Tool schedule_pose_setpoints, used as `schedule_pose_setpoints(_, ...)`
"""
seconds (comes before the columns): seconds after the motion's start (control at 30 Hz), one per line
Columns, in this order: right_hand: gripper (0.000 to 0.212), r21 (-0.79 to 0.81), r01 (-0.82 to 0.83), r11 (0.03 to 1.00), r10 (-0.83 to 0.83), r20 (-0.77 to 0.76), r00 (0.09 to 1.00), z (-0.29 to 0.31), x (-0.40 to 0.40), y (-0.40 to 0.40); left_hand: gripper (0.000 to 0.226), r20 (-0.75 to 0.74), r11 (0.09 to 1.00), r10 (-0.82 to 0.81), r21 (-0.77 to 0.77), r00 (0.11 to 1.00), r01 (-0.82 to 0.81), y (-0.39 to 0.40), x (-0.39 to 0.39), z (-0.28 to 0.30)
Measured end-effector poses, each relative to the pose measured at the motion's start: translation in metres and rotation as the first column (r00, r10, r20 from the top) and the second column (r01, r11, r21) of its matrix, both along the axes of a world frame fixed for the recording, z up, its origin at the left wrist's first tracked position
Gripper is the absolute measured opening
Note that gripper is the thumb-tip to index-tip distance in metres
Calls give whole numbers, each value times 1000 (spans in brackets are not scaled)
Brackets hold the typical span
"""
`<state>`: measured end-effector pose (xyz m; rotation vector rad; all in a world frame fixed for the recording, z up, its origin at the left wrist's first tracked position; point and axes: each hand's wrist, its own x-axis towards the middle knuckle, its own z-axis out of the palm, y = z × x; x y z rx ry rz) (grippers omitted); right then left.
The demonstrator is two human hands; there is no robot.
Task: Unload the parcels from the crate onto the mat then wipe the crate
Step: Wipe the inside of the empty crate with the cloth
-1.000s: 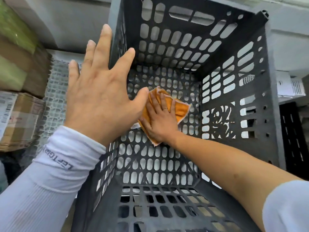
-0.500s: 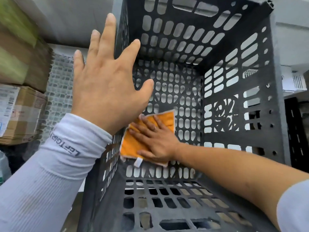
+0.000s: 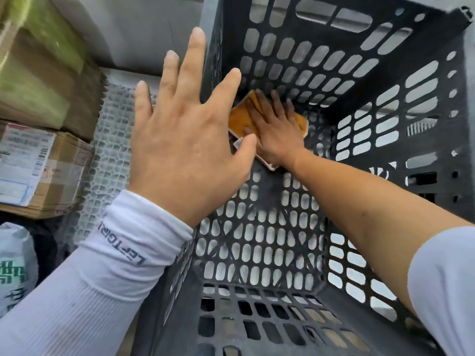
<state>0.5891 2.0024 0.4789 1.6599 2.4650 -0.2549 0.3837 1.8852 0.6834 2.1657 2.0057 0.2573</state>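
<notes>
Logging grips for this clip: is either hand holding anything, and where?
No curled grip. The right hand presses the orange cloth flat on the crate; the left hand is spread open.

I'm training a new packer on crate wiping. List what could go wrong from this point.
1. The left hand only lies flat against the crate wall's edge, so the crate may shift.
2. The orange cloth under the right hand could snag on the slotted wall.
</notes>
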Motion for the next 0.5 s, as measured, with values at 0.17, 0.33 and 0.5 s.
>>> schedule_pose_setpoints(0.17,80,-97,51,994,-54,-29,998,-2,-18,-40,80,14,1000,2,-13,1000,-2,0,1,2)
schedule_pose_setpoints(0.33,79,-162,-75,984,69,-42,997,4,-33,-95,80,36,999,0,-34,999,1,0,2,5)
schedule_pose_setpoints(0.5,75,-176,-298,938,284,-101,954,1,-32,-167,81,62,999,-3,-50,998,6,0,1,7)
